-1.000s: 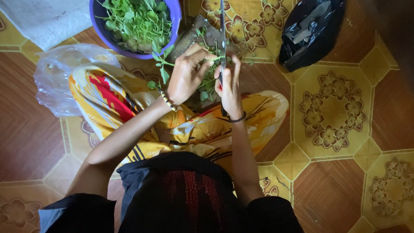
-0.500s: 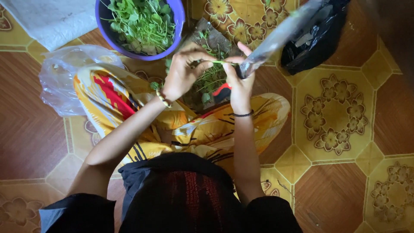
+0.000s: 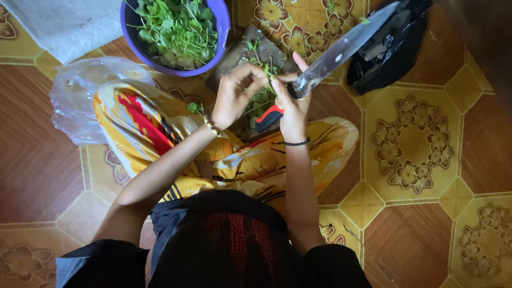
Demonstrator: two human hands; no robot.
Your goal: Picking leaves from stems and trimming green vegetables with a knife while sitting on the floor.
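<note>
Right hand: the right hand (image 3: 292, 109) is closed around the red-and-black handle of a long steel kitchen knife (image 3: 341, 52), thumb raised off it; the blade slants up and away toward the far right, which keeps the edge clear of the other hand.
Left hand: the left hand (image 3: 234, 96) has its fingertips pinched on a thin green herb sprig (image 3: 268, 74), held right against the right hand's fingers, just beside the blade's base.
Herbs: loose green stems (image 3: 261, 100) lie below both hands, on and in front of a dark wooden block (image 3: 250, 45) on the floor.
Bowl: a round purple plastic bowl (image 3: 220, 45) heaped with leafy greens sits at the far edge of the patterned tile floor (image 3: 416, 138), just beyond the left hand.
Bags: a clear plastic bag (image 3: 74, 101) lies by the left knee; a black plastic bag (image 3: 389, 53) sits at the far right.
</note>
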